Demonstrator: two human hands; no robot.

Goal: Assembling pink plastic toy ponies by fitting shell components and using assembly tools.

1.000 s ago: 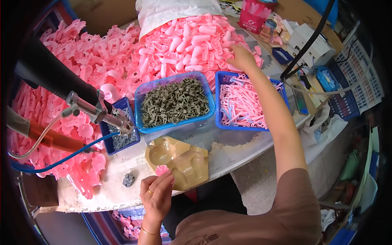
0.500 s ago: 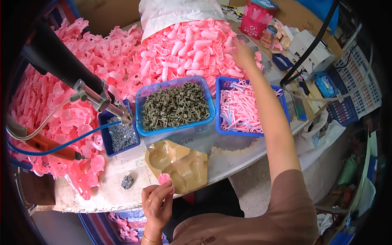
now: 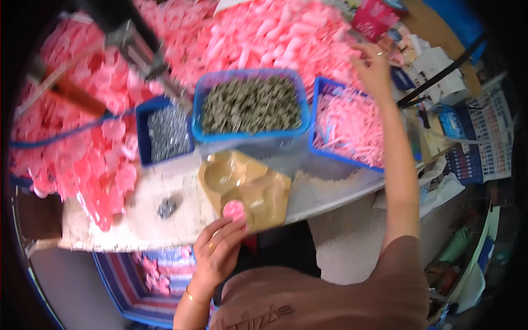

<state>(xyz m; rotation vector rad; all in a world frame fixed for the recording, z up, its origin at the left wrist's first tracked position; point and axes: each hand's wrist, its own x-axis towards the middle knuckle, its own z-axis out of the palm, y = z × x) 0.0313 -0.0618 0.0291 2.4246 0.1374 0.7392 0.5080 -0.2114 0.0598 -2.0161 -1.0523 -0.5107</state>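
Between the fingertips of my left hand (image 3: pixel 217 250) is a small round pink plastic part (image 3: pixel 234 210). It sits at the near left edge of a tan moulded block (image 3: pixel 264 201) with smooth hollows. My right hand (image 3: pixel 375 69) reaches far out, at the right edge of a heap of pink plastic pieces (image 3: pixel 291 36). Its fingers are bent and blurred, and whether anything is between them I cannot make out. Below that forearm stands a blue basket (image 3: pixel 344 159) of thin pink and pale blue sticks.
A blue tub (image 3: pixel 253 136) of dark grey clips and a navy tray (image 3: pixel 146 137) of small metal screws stand behind the block. A screw cluster (image 3: pixel 166 208) lies on the table. A dark hanging tool (image 3: pixel 132 47) and an orange-handled driver (image 3: pixel 74 96) hang at left.
The whole view has tilted, so the table sits higher in it. My left hand has brought the round pink part over the block's edge. My right hand has drawn off the heap, rightward.
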